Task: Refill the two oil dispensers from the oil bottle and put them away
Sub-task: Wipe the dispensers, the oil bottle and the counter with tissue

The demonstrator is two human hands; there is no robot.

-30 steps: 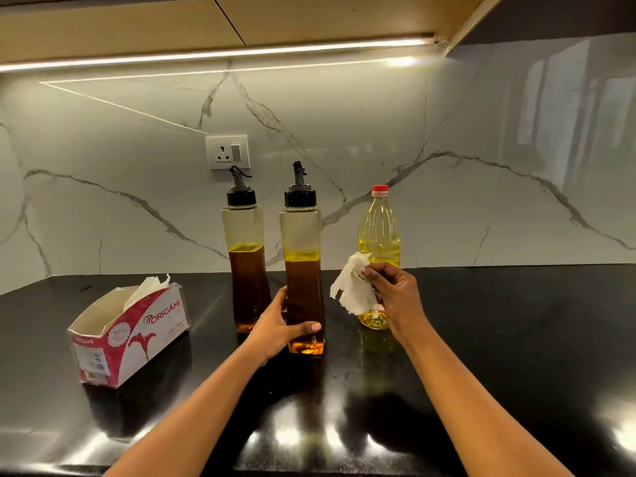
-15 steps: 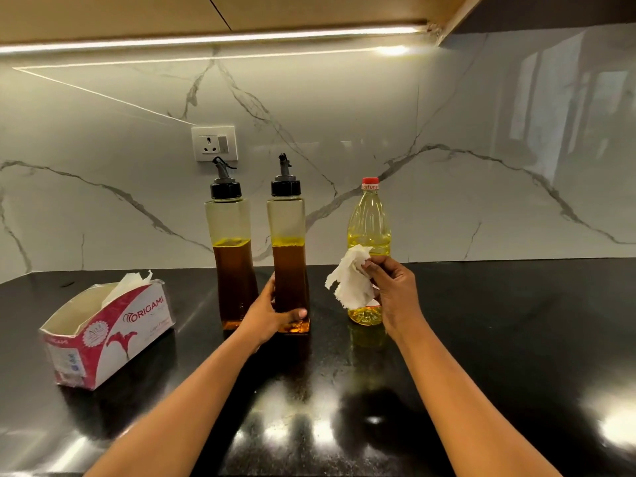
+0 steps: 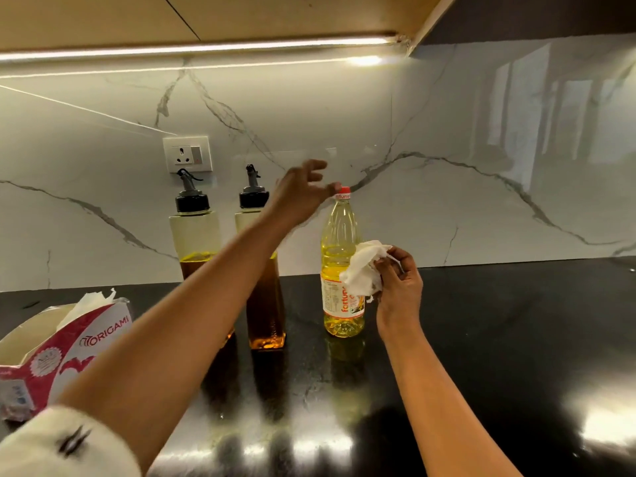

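Two tall clear dispensers with black pour spouts stand side by side on the black counter, the left dispenser [image 3: 194, 235] and the right dispenser [image 3: 265, 325], both part full of dark amber oil. To their right stands the oil bottle [image 3: 340, 242] with yellow oil and a red cap. My left hand [image 3: 303, 191] is raised, fingers spread, its thumb at the red cap; my forearm crosses both dispensers. My right hand [image 3: 399, 287] pinches a crumpled white tissue [image 3: 363, 266] against the bottle's right side.
A red and white tissue box [image 3: 69, 342] lies open at the left of the black counter [image 3: 499, 339]. A wall socket [image 3: 187, 153] sits on the marble backsplash behind the dispensers. A cabinet with a light strip hangs overhead.
My left hand has let go of the right dispenser's base and risen to the oil bottle's cap. My right hand with the tissue stays by the bottle. The view has come closer.
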